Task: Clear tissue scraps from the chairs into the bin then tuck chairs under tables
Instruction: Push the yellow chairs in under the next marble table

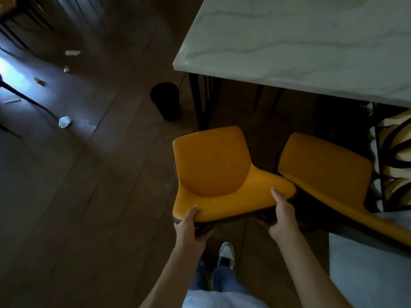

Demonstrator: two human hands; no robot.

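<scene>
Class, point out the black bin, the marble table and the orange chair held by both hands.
Black bin [165, 101]: head view, on its side wall.
Marble table [300, 41]: head view, on the bare top.
Orange chair [211, 165]: head view, on the seat.

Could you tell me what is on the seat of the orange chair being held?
Nothing: the seat of the chair looks bare, with no tissue scraps. Both hands, left and right, grip its backrest; whatever lies beneath the seat is hidden.
</scene>
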